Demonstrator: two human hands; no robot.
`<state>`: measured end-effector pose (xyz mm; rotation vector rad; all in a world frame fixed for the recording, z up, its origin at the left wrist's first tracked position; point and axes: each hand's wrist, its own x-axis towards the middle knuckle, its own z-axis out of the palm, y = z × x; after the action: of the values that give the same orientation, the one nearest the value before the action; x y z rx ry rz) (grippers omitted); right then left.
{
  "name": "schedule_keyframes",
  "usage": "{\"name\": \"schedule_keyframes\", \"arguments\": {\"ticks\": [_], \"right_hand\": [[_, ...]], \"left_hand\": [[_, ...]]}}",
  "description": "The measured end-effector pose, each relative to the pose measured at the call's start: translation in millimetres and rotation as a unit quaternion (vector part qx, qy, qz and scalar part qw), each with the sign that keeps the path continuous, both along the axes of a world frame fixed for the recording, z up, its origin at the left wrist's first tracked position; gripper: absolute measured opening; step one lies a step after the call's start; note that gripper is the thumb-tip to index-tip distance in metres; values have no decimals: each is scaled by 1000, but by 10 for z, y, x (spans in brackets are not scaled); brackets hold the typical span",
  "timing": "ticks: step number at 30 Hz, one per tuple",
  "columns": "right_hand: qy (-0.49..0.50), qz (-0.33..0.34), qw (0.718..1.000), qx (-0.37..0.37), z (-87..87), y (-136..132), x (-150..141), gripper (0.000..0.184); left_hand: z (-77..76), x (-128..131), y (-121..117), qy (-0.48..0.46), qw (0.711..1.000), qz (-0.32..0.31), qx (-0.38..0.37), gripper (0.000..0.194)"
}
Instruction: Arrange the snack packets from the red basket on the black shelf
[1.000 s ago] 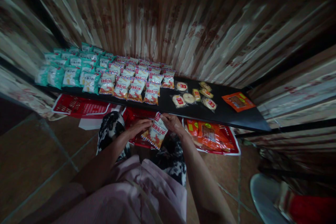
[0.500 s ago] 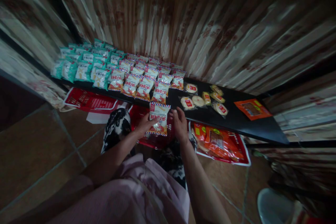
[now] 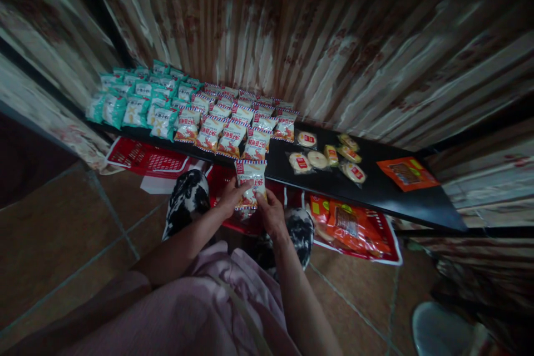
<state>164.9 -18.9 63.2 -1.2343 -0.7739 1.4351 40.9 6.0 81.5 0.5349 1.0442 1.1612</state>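
Note:
A white and orange snack bag with a striped top edge is held upright between my two hands, in front of the black shelf. My left hand grips its left side, thumb across the front. On its right side my right hand is closed, thumb on the lower front. Just behind it, matching snack bags stand in rows on the shelf. Teal snack bags are grouped to their left. Below my hands a red basket sits between my knees, partly hidden.
Round wrapped pastries and an orange packet lie on the black shelf. Under it stand a red basket at left and a basket of orange packets at right. A pleated curtain hangs behind.
My right hand has moved left and closed on the right side of the snack bag. The bag has shifted slightly up and left in the picture. My left hand keeps its grip.

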Motion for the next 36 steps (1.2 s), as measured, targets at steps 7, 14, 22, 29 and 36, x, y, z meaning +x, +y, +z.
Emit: {"name": "schedule_keyframes", "arguments": {"ticks": [7,14,22,29,36], "right_hand": [[-4,-14,1000,-10,90,-80,139,44],[124,-106,986,-24,54,-176,112,53],[198,-93,974,-64,16,-278,23,38],[185,-118,974,-54,83,-306,37,36],[73,-153,985,-25,95,-380,144,43]], "left_hand": [[93,89,58,-29,999,31,-17,48],[-16,179,120,-17,997,68,-18,51],[-90,249,131,-34,994,96,-27,55],[-97,280,126,-8,998,61,-14,52],[-78,359,119,122,991,55,-20,41]]}}
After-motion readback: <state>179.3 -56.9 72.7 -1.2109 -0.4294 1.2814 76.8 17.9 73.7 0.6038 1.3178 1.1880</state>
